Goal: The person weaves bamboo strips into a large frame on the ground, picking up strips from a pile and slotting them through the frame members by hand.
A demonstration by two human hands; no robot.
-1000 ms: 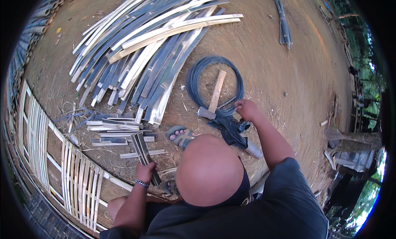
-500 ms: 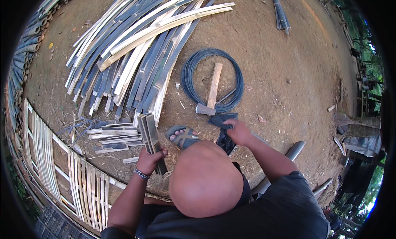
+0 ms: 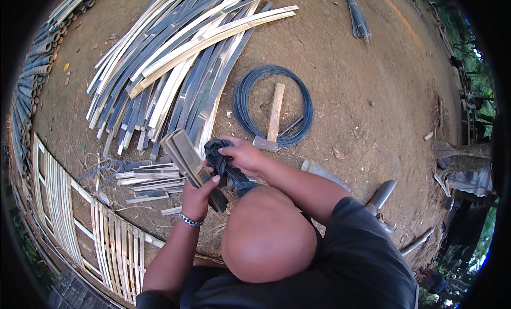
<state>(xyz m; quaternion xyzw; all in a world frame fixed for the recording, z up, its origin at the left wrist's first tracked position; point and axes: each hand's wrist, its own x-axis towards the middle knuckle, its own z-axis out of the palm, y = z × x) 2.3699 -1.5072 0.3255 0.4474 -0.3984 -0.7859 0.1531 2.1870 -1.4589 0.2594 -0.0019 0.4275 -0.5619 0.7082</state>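
Observation:
My left hand (image 3: 198,196) grips a small bundle of short, flat bamboo slats (image 3: 186,157), tilted up and to the left. Close beside it, my right hand (image 3: 242,153) is closed on a crumpled black cloth or plastic piece (image 3: 217,155); which material it is I cannot tell. The black piece is at or against the right side of the slats. More short slats (image 3: 151,177) lie heaped on the ground just left of my left hand. A hammer (image 3: 275,114) with a wooden handle rests inside a coil of dark wire (image 3: 242,104) beyond my right hand.
A big pile of long bamboo strips (image 3: 175,58) spreads at the far left. Slatted bamboo panels (image 3: 114,245) lie at the lower left, with stacked bamboo poles (image 3: 34,80) along the left edge. Bamboo tubes (image 3: 382,194) lie to the right; a strip bundle (image 3: 357,18) lies far off.
My right hand has moved left with the black piece, from near the hammer head to the slat bundle. My left hand has shifted slightly right, and the slats lean more to the left.

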